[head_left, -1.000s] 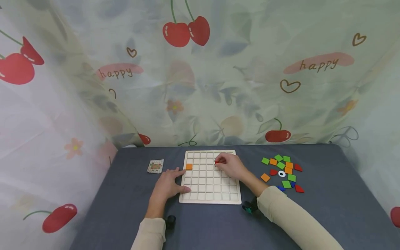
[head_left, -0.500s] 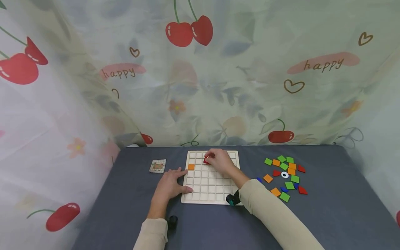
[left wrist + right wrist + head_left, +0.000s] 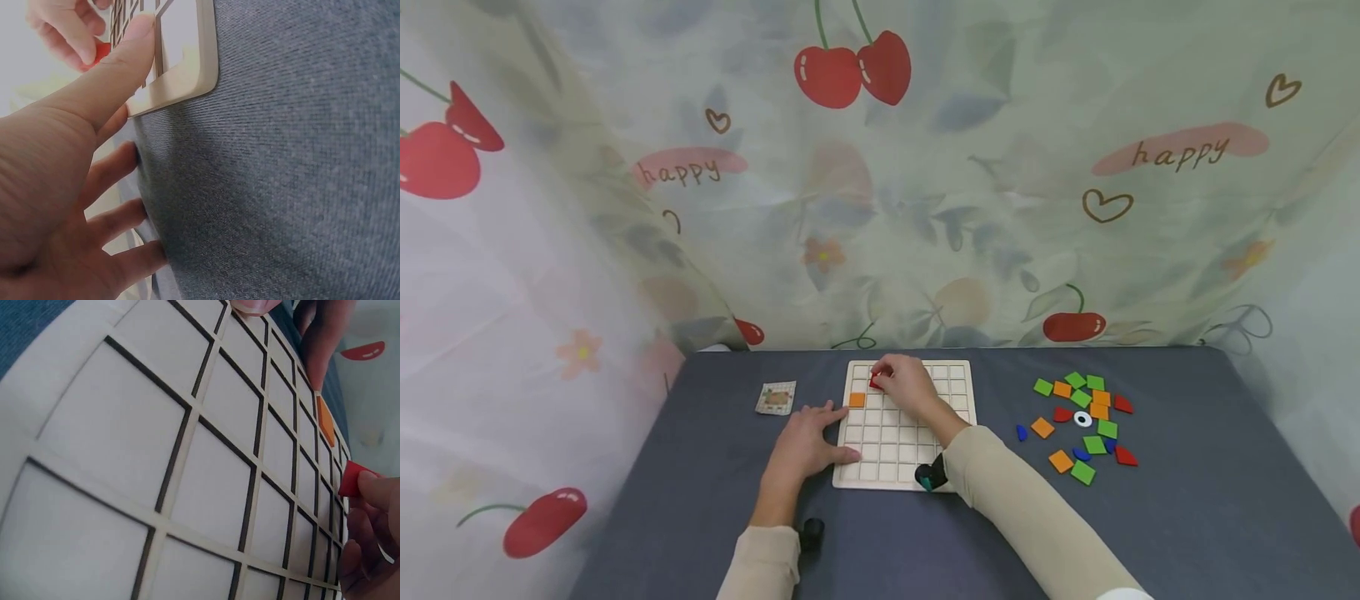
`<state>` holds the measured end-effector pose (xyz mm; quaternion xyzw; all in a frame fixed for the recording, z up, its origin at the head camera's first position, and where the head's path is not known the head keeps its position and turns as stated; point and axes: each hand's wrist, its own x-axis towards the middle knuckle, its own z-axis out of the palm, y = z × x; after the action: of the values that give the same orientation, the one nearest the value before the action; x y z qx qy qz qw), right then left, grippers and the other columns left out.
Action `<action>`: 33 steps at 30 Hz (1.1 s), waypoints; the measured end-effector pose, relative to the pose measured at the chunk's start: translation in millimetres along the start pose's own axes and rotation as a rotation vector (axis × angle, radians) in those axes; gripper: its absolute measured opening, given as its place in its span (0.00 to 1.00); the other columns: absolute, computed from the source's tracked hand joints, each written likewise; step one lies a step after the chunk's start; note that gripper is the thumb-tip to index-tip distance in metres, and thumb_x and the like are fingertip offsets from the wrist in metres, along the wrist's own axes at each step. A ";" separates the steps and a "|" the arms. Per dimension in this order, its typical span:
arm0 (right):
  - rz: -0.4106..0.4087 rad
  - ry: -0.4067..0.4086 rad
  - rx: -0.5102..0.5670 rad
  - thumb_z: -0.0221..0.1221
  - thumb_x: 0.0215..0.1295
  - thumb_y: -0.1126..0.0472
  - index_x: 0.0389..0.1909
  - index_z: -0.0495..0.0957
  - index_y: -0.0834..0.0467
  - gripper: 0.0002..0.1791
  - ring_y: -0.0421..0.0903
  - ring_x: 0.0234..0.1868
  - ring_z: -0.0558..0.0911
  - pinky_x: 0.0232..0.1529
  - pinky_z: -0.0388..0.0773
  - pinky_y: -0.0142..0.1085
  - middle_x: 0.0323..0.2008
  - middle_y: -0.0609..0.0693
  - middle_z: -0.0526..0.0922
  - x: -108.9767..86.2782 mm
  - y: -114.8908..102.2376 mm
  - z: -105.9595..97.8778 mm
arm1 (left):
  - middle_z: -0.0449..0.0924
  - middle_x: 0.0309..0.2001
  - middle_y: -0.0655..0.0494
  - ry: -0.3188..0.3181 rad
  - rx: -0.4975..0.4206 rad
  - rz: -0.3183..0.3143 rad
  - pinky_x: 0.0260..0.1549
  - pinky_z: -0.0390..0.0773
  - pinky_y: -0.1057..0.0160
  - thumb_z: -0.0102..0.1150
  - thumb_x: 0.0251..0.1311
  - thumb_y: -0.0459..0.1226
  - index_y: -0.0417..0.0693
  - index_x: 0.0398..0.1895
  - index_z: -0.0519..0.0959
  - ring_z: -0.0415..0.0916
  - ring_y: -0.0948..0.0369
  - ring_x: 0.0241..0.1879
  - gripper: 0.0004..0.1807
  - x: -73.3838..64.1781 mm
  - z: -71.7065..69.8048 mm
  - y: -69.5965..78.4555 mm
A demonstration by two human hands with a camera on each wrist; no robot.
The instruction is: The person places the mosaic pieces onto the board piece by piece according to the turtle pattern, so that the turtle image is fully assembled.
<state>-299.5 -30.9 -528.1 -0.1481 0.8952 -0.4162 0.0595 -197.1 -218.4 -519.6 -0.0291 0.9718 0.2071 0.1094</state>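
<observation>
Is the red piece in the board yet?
Not yet: the right hand pinches the red piece above the board.

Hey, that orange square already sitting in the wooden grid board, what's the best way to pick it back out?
Pinch the orange square by two opposite edges, coming straight down from above. It lies flat in a cell at the grid board's left edge, so only its rim offers any purchase. The left hand resting beside it is probably nearest.

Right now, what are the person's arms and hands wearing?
Both arms wear long cream sleeves down to the wrists. The left hand and right hand are bare, with no gloves. A small black camera sits at the left wrist, and a black-and-teal one at the right.
</observation>
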 end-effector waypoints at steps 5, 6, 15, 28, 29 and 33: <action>0.008 0.010 -0.035 0.62 0.71 0.61 0.47 0.85 0.54 0.07 0.42 0.37 0.81 0.45 0.80 0.39 0.38 0.46 0.87 1.3 1.0 3.8 | 0.67 0.76 0.49 0.007 -0.009 0.010 0.72 0.62 0.34 0.80 0.44 0.57 0.61 0.72 0.74 0.55 0.37 0.78 0.47 -0.6 -0.5 1.7; 0.008 0.015 -0.049 0.62 0.71 0.61 0.47 0.84 0.53 0.07 0.42 0.37 0.81 0.45 0.80 0.39 0.38 0.46 0.87 1.5 1.3 4.8 | 0.66 0.76 0.49 0.009 -0.011 0.013 0.73 0.62 0.34 0.80 0.44 0.57 0.61 0.72 0.74 0.55 0.37 0.78 0.47 -0.6 -0.5 2.1; -0.037 0.025 -0.206 0.63 0.72 0.59 0.34 0.86 0.50 0.06 0.43 0.39 0.76 0.43 0.79 0.39 0.39 0.47 0.78 -2.4 3.0 9.6 | 0.66 0.76 0.49 0.008 -0.014 0.017 0.73 0.61 0.35 0.80 0.44 0.56 0.61 0.72 0.74 0.55 0.37 0.78 0.47 -1.8 -0.4 4.5; -0.093 0.050 -0.355 0.63 0.72 0.51 0.43 0.87 0.49 0.08 0.44 0.40 0.73 0.43 0.75 0.38 0.39 0.46 0.77 -9.7 7.0 10.8 | 0.67 0.76 0.49 0.005 -0.026 0.007 0.72 0.62 0.34 0.81 0.44 0.55 0.60 0.71 0.74 0.55 0.37 0.78 0.47 -3.5 1.4 4.9; -0.100 0.053 -0.369 0.62 0.72 0.50 0.44 0.86 0.49 0.09 0.45 0.41 0.73 0.44 0.75 0.39 0.40 0.47 0.77 -11.0 6.9 10.4 | 0.67 0.76 0.48 0.006 -0.024 0.007 0.72 0.62 0.34 0.81 0.44 0.55 0.60 0.71 0.75 0.55 0.37 0.78 0.47 -3.5 1.5 4.6; -0.147 0.065 -0.446 0.59 0.74 0.46 0.52 0.83 0.48 0.15 0.48 0.47 0.74 0.49 0.75 0.44 0.47 0.49 0.77 -15.6 5.1 6.8 | 0.67 0.76 0.48 0.012 -0.016 0.008 0.72 0.62 0.34 0.81 0.44 0.55 0.60 0.71 0.75 0.56 0.36 0.78 0.47 -3.0 1.7 2.9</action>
<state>-284.2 -27.9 -536.6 -0.2090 0.9531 -0.2161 -0.0339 -194.1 -215.0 -519.3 -0.0272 0.9708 0.2153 0.1023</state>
